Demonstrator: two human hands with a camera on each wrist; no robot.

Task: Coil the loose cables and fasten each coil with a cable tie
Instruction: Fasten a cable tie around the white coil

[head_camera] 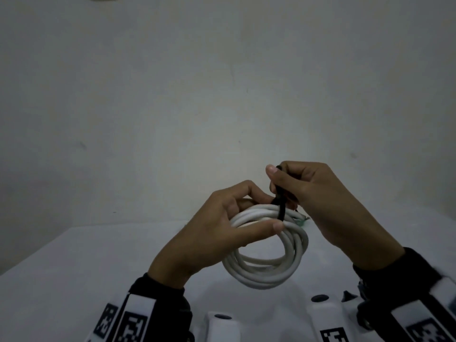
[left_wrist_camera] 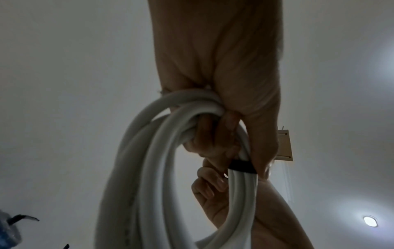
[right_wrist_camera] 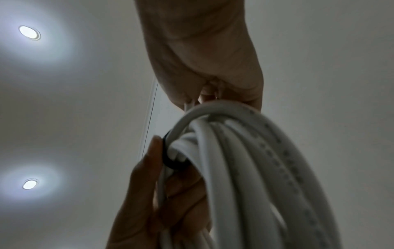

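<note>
A coil of thick white cable [head_camera: 266, 267] hangs in the air above the table, between my two hands. My left hand [head_camera: 229, 213] grips the top of the coil, thumb across the front and fingers curled behind. A black cable tie [head_camera: 281, 211] is looped over the strands at the top. My right hand [head_camera: 283, 183] pinches the upright end of the tie just above the coil. In the left wrist view the tie [left_wrist_camera: 242, 166] shows as a dark band round the coil [left_wrist_camera: 162, 168]. In the right wrist view the tie [right_wrist_camera: 170, 160] circles the strands of the coil [right_wrist_camera: 245, 160].
A white table [head_camera: 74, 280] lies under the hands, with a plain wall behind it. Two white blocks with dark spots [head_camera: 223, 324] [head_camera: 323, 309] sit at the near edge. A bluish bundle with black strips [left_wrist_camera: 10, 230] shows low in the left wrist view.
</note>
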